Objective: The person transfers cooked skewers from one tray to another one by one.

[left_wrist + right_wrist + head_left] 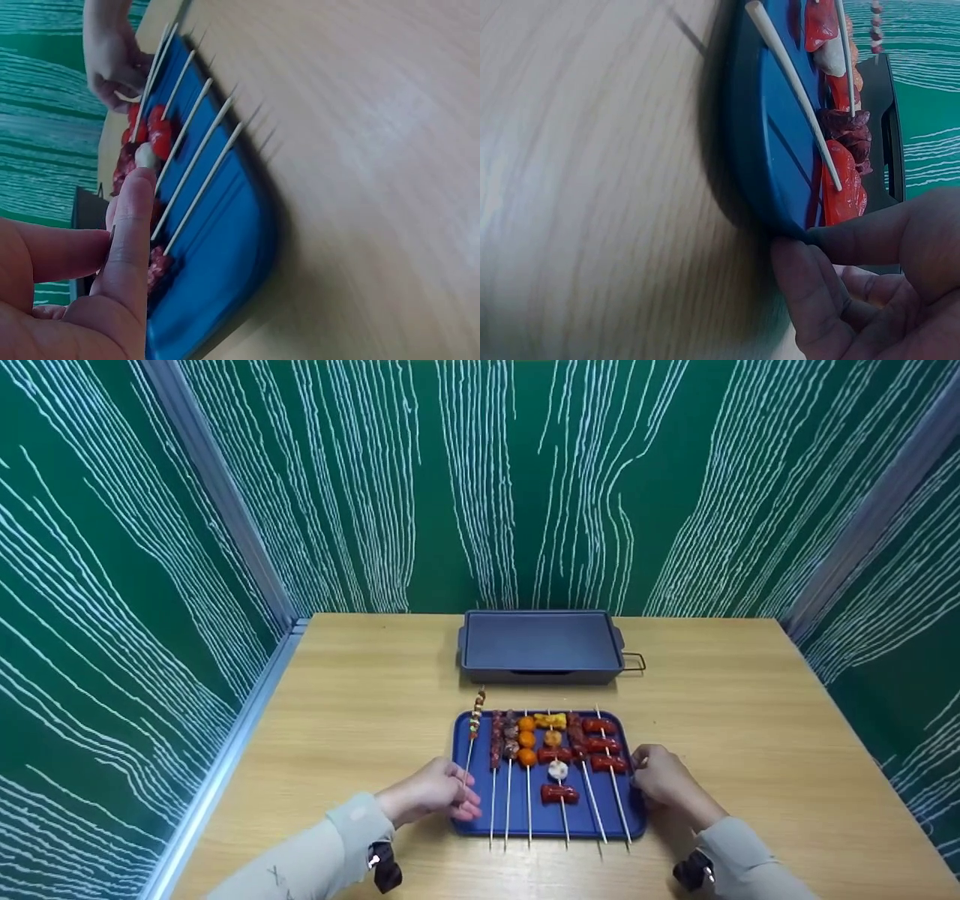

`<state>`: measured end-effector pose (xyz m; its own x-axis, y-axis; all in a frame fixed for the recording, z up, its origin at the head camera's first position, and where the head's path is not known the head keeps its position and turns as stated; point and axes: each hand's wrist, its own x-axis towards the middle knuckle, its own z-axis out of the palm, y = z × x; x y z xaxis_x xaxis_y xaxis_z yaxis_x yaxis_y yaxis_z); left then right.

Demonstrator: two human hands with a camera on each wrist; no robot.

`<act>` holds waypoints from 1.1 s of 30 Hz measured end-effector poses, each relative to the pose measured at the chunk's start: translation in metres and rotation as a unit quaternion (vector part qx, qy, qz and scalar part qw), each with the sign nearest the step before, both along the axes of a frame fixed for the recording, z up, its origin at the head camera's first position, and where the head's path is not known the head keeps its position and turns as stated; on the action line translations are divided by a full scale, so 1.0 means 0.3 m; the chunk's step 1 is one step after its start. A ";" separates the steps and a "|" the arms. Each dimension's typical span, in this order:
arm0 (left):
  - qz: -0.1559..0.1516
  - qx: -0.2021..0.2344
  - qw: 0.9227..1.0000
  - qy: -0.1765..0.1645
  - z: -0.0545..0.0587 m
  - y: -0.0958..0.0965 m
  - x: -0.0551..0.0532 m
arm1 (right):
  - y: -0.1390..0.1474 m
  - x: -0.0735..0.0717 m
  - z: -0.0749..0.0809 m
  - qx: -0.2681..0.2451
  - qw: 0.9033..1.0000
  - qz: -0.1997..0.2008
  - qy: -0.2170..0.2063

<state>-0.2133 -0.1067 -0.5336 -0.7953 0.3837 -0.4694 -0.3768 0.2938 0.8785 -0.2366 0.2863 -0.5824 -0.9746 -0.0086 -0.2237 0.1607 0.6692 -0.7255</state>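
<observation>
A blue tray (517,817) lies on the table, bearing several food skewers with their sticks toward the person. Among them are orange balls (527,740), red sausage pieces (604,745) and dark meat strips (575,735). At the tray's left side my left hand (442,791) pinches the stick of a thin skewer with small mixed pieces (476,716), raised and pointing away. Thumb and index finger meet on that stick in the left wrist view. My right hand (664,780) grips the tray's right rim between thumb and fingers, beside the sausage skewer.
A dark grey rectangular grill (536,641) with a wire handle (634,661) on its right stands behind the tray. Green walls with white wavy lines (480,487) rise beyond the wooden table (360,697). Several stick ends jut over the tray's front edge.
</observation>
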 end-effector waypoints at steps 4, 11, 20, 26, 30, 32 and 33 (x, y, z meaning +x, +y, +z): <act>-0.004 -0.002 1.000 -0.013 -0.016 0.005 0.019 | -0.002 -0.002 0.003 -0.004 1.000 0.000 -0.003; 0.004 -0.006 1.000 -0.027 -0.040 0.017 0.054 | 0.001 -0.009 -0.002 0.000 1.000 0.001 -0.001; -0.007 -0.049 0.999 -0.005 -0.054 0.029 0.061 | 0.000 -0.006 -0.001 0.013 1.000 0.006 0.002; -0.019 -0.134 0.989 0.050 -0.043 0.040 0.041 | 0.002 -0.007 0.000 0.015 1.000 0.006 0.004; -0.030 -0.173 0.981 0.080 -0.055 0.051 0.018 | 0.002 -0.007 -0.001 0.011 1.000 0.003 -0.002; -0.036 -0.184 0.978 0.087 -0.066 0.056 0.007 | 0.000 -0.005 0.002 0.007 1.000 0.002 -0.005; -0.037 -0.186 0.978 0.089 -0.072 0.057 0.002 | -0.001 -0.005 0.003 0.006 1.000 0.002 -0.007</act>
